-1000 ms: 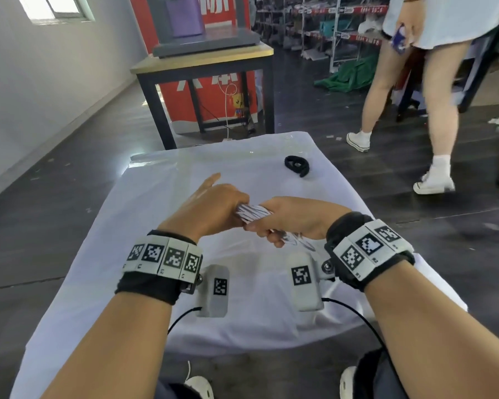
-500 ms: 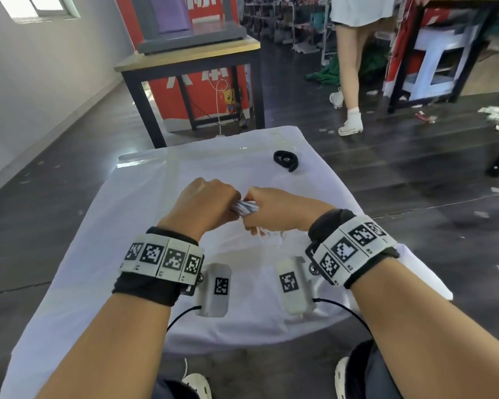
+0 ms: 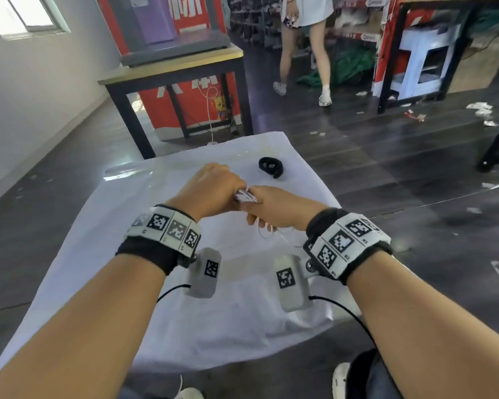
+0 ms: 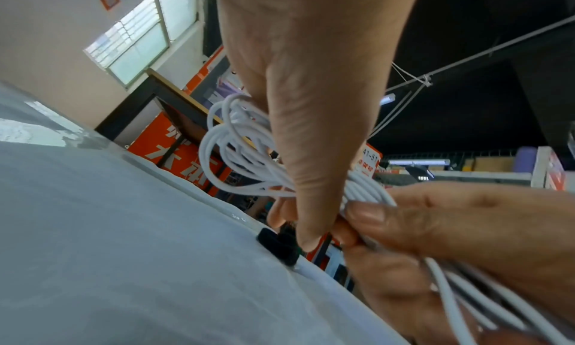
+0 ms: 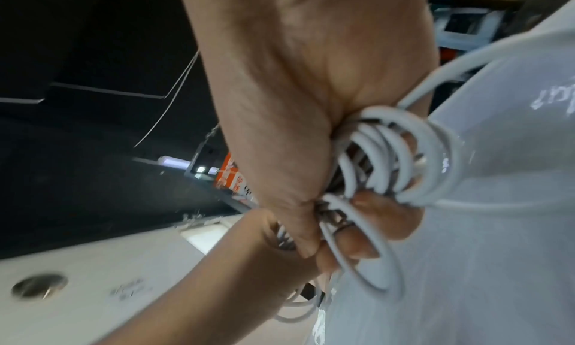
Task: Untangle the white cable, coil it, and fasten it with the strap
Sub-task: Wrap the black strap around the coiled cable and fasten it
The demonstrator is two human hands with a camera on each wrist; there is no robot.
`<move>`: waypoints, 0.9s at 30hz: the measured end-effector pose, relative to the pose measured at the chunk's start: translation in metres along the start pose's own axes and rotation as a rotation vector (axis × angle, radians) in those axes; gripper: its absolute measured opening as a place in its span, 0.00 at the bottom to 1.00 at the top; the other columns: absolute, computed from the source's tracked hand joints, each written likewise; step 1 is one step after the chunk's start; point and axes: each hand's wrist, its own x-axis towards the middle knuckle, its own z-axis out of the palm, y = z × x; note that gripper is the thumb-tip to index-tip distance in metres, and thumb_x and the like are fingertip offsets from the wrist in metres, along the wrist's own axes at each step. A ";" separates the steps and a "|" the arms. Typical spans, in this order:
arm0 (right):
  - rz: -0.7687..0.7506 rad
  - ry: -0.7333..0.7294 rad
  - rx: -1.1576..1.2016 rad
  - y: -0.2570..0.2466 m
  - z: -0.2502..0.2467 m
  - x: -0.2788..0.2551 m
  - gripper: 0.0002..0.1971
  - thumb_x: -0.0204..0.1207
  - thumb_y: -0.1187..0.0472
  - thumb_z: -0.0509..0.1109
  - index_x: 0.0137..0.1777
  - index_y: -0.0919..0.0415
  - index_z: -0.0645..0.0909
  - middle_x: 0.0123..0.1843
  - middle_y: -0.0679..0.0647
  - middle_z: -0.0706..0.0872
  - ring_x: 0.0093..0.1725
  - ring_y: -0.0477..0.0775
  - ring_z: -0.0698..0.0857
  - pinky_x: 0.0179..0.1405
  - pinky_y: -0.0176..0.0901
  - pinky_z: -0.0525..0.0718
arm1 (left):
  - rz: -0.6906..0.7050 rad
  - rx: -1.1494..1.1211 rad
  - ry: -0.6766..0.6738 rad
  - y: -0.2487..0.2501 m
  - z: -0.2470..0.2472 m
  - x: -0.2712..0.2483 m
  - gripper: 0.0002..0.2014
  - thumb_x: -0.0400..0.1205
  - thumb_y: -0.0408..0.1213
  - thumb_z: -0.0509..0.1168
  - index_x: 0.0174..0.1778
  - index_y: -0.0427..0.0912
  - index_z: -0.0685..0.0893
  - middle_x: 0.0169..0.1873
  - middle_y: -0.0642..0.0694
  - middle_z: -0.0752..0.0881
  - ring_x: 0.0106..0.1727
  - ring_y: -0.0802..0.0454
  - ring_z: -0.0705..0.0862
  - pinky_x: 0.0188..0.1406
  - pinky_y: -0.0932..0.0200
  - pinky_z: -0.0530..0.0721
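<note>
The white cable (image 3: 246,195) is bunched into a bundle of several loops, held above the table between both hands. My left hand (image 3: 211,188) grips one end of the bundle (image 4: 239,153), thumb pressed down on it. My right hand (image 3: 274,207) is curled round the other end (image 5: 392,158), and loose loops hang below it toward the cloth. The black strap (image 3: 270,166) lies on the white cloth beyond the hands, apart from them; in the left wrist view the strap (image 4: 280,245) sits just past my thumb tip.
A white cloth (image 3: 156,283) covers the small table. A dark-framed wooden table (image 3: 179,70) with a red sign behind it stands ahead. A person (image 3: 306,47) walks on the dark floor at the back right, near shelving.
My hands have closed together on the bundle and moved slightly forward toward the strap; the left index finger that pointed out a second ago is curled in. The person behind has walked farther away.
</note>
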 end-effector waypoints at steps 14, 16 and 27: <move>0.347 0.506 0.628 0.068 -0.054 -0.011 0.15 0.85 0.65 0.56 0.35 0.66 0.71 0.29 0.60 0.75 0.24 0.53 0.71 0.26 0.42 0.68 | -0.115 -0.407 -0.309 0.030 0.020 0.102 0.20 0.80 0.32 0.67 0.69 0.37 0.79 0.68 0.39 0.74 0.71 0.41 0.72 0.68 0.53 0.70; 0.353 0.516 0.639 0.073 -0.057 -0.010 0.14 0.84 0.66 0.56 0.37 0.67 0.72 0.29 0.60 0.74 0.24 0.53 0.71 0.27 0.43 0.68 | -0.122 -0.354 -0.390 0.035 0.029 0.117 0.21 0.81 0.35 0.66 0.71 0.40 0.76 0.69 0.42 0.71 0.71 0.41 0.71 0.69 0.50 0.71; 0.343 0.502 0.634 0.073 -0.057 -0.011 0.12 0.84 0.66 0.56 0.40 0.69 0.74 0.29 0.60 0.76 0.25 0.54 0.74 0.30 0.44 0.71 | -0.252 -0.323 -0.348 0.017 0.044 0.117 0.20 0.79 0.35 0.70 0.68 0.43 0.80 0.68 0.45 0.79 0.69 0.45 0.77 0.64 0.58 0.71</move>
